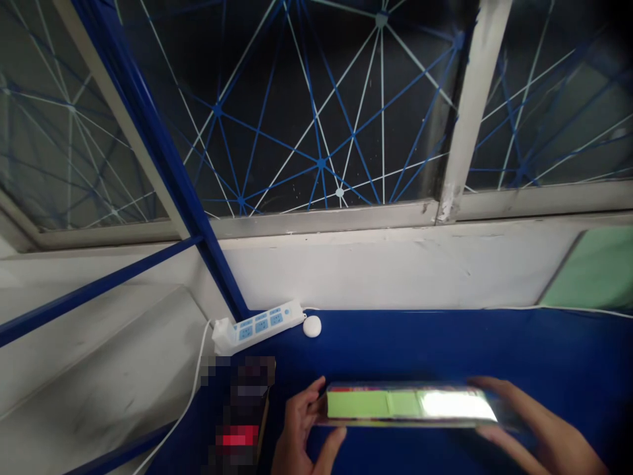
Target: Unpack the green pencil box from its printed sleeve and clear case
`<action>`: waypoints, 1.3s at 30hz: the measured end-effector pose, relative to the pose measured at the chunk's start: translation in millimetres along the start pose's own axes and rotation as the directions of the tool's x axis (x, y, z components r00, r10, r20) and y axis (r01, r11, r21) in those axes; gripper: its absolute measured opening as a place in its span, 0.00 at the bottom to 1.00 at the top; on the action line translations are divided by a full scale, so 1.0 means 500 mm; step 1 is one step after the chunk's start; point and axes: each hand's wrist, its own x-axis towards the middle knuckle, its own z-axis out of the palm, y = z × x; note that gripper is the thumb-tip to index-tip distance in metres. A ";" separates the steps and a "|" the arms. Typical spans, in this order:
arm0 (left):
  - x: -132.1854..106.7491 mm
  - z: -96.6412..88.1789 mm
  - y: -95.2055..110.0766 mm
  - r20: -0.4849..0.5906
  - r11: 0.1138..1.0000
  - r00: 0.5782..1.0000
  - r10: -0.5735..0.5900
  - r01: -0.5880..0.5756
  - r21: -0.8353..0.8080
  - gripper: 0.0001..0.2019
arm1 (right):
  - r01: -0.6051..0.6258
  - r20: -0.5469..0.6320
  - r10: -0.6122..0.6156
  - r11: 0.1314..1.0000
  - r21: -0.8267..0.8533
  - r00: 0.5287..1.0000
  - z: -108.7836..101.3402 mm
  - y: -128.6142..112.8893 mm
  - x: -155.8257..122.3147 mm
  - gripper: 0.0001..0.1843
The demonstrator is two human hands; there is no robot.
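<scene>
Spanning both hands, near centre over the blue counter [445,343]: one flat green-faced packet [405,404], level. Left hand [301,432] fingers pinching its left end; right hand [537,429] fingers gripping its right end. Far left: white power strip [258,326], round white puck [312,326].

Beyond the power strip [258,326] and round white puck [312,326], blue tabletop [420,343] lies open rightward; wall [395,270] blocks behind.

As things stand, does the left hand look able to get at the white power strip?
Probably yes: only bare blue table lies between the left hand and the power strip. But that hand grips one end of the green-faced pack, so it would have to let go first.
</scene>
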 end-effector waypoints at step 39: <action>0.044 0.042 0.028 0.683 0.399 0.726 0.084 -0.652 0.644 0.39 | 0.609 0.426 -0.451 0.691 -0.390 0.784 0.033 -0.032 0.028 0.46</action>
